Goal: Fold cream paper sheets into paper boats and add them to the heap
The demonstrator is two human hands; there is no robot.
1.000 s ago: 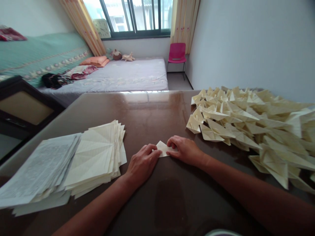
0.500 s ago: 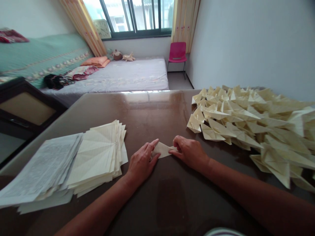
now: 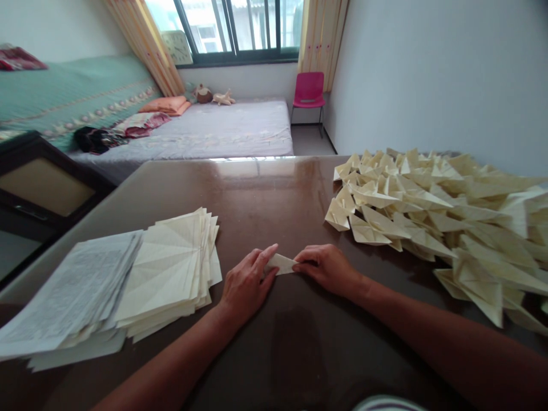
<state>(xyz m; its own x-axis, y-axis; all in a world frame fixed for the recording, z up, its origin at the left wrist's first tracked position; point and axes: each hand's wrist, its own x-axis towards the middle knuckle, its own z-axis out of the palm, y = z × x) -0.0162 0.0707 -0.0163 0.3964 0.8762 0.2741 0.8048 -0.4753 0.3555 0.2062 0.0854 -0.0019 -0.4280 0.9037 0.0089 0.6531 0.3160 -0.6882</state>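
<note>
A small piece of folded cream paper (image 3: 283, 265) lies on the brown table between my two hands. My left hand (image 3: 248, 278) grips its left part, the thumb at the near edge and the fingers along the far side. With thumb and fingertips together, my right hand (image 3: 327, 267) pinches the paper's pointed right end. Parts of the paper are hidden under the fingers. Left of my left hand sits a stack of creased cream sheets (image 3: 165, 268). A large heap of folded paper pieces (image 3: 419, 200) spreads to the right, beyond my right hand.
Printed sheets (image 3: 72, 291) overlap the creased stack's left side. The glossy brown table (image 3: 257, 200) reaches toward a bed (image 3: 240, 128). A pink chair (image 3: 309, 91) stands near the window, a dark cabinet (image 3: 47, 182) at the left. A round rim (image 3: 387, 404) shows at the bottom edge.
My right hand has turned lower and flatter, its fingertips now closed over the paper's right tip. Less of the paper shows, and it looks narrower. My left hand has barely moved.
</note>
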